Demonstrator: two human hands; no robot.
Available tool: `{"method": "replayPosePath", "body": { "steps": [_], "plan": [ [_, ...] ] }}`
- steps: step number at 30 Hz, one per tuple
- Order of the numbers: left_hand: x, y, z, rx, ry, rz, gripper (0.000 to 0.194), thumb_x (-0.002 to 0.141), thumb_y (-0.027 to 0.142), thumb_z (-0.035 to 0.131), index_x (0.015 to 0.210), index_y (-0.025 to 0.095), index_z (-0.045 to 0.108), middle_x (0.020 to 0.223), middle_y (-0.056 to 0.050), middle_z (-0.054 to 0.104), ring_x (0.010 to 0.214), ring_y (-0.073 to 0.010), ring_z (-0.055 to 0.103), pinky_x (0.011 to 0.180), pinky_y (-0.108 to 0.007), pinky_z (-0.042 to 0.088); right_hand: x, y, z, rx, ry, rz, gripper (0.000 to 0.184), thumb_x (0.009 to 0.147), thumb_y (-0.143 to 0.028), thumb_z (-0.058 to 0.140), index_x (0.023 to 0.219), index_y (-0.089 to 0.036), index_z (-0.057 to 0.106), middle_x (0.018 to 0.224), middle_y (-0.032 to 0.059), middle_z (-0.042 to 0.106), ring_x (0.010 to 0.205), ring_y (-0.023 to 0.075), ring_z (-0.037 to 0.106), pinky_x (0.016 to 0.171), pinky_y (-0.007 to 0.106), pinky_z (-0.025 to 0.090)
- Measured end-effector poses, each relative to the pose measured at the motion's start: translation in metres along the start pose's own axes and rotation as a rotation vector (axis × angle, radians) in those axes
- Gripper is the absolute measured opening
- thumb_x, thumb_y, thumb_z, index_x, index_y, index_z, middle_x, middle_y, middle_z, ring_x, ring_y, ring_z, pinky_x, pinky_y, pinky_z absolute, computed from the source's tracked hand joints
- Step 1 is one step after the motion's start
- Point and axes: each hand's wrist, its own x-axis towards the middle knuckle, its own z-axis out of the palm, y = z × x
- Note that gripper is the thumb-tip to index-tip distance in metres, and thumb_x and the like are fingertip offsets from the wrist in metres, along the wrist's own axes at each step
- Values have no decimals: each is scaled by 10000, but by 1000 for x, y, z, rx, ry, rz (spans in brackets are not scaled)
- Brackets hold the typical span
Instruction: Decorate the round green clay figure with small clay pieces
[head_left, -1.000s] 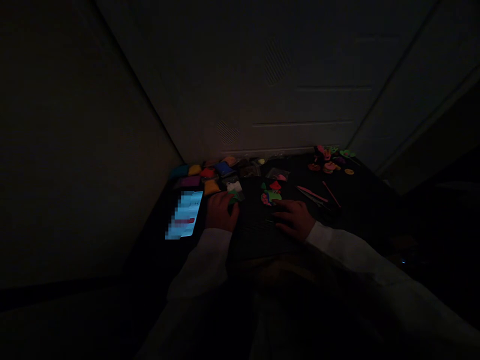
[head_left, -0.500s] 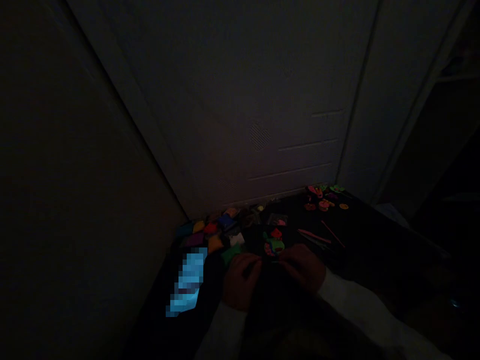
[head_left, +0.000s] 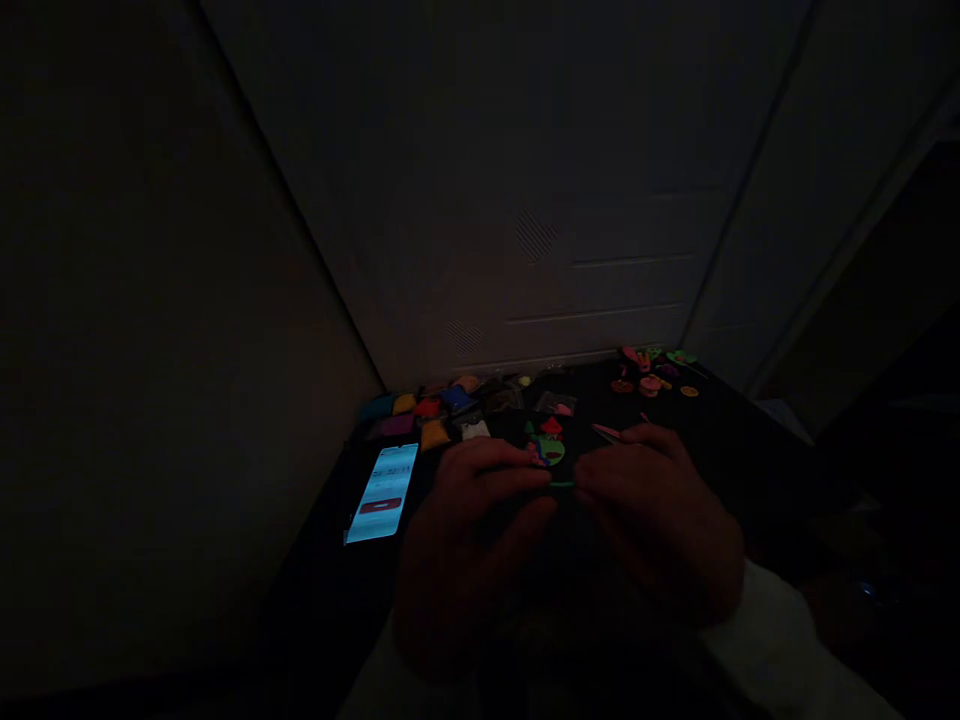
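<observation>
A thin green strip (head_left: 562, 485), which looks like rolled modelling clay, spans the small gap between my two hands. My left hand (head_left: 472, 530) has its fingertips at the strip's left end, the thumb a little lower. My right hand (head_left: 660, 510) pinches the right end, its fingers bent together. Just beyond them lies a small clay figure (head_left: 551, 450) in green, with red on top and pink and blue at its left side. The pink-handled tool (head_left: 606, 432) is partly hidden behind my right hand.
Several small bags of coloured clay (head_left: 433, 434) line the table's back left. A phone (head_left: 384, 492) with a lit screen lies left of my hands. Several finished clay pieces (head_left: 649, 385) sit at the back right, near the pale wall panel (head_left: 600, 230). The room is very dark.
Both hands have come up closer to the camera and look larger, still fingertip to fingertip around the thin strip. The view has shifted, so the table things appear higher. The phone has not visibly moved.
</observation>
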Motion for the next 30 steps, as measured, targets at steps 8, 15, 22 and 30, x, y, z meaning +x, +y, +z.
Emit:
{"method": "replayPosePath", "body": {
  "steps": [8,15,22,30],
  "plan": [
    [2,-1,6,-134,-8,-55,191,673,120,579,810,253,589,924,14,551,911,-113,513,804,-228,422,7,-6,-3,117,-16,24,148,745,-129,502,889,-160,513,820,23,620,802,105,557,844,330,377],
    [-1,3,6,-273,12,-117,153,663,109,585,756,230,598,893,4,553,917,-118,509,799,-220,432,-7,-9,-1,411,-8,304,271,705,-169,570,966,-195,503,898,6,590,903,113,527,837,246,406],
    [-3,3,7,-294,-25,-33,213,664,87,579,801,250,589,911,17,544,966,-111,475,843,-217,400,-7,-15,1,700,-44,498,136,740,-140,531,844,-227,545,817,-29,600,829,92,556,719,185,448],
    [-8,4,7,-296,-7,-126,205,666,111,585,819,246,570,908,11,545,954,-122,494,831,-230,422,-8,-15,1,549,76,354,156,707,-99,550,840,-180,553,797,4,600,792,115,555,784,275,439]
  ]
}}
